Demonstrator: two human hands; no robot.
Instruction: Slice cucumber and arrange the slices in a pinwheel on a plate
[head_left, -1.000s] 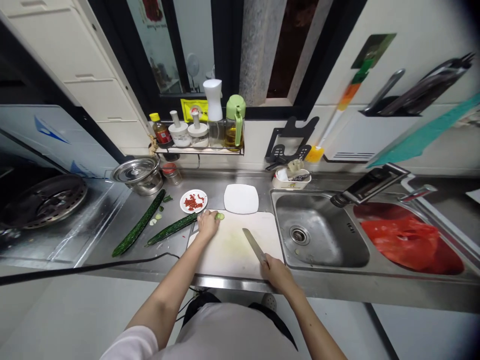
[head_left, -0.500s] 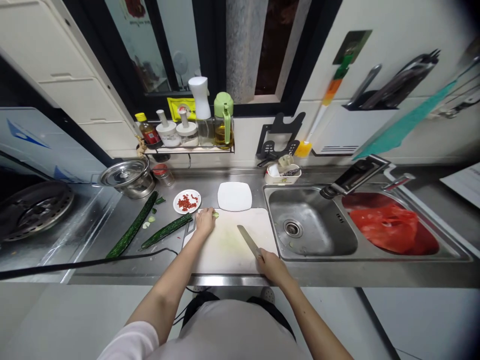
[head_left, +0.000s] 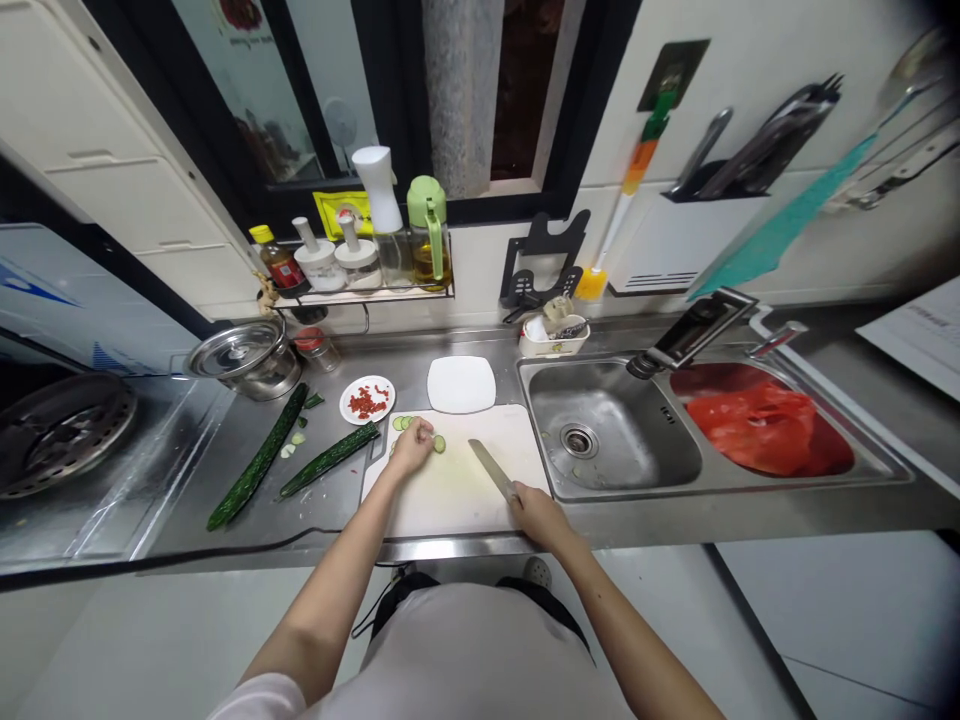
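My left hand rests on the white cutting board with its fingers curled over cucumber slices; a few more slices lie at the board's far left corner. My right hand is closed on the handle of a kitchen knife, whose blade points up and left over the board. Two long cucumbers lie on the steel counter to the left of the board.
A small plate of chopped red chili and an empty white plate sit behind the board. The sink is to the right, a red basin beyond it. A lidded steel pot and a stove stand left. Bottles fill a shelf.
My left hand slid from the board's far left corner toward its middle, leaving slices behind. The knife hand stayed in place. The view shifted down and left.
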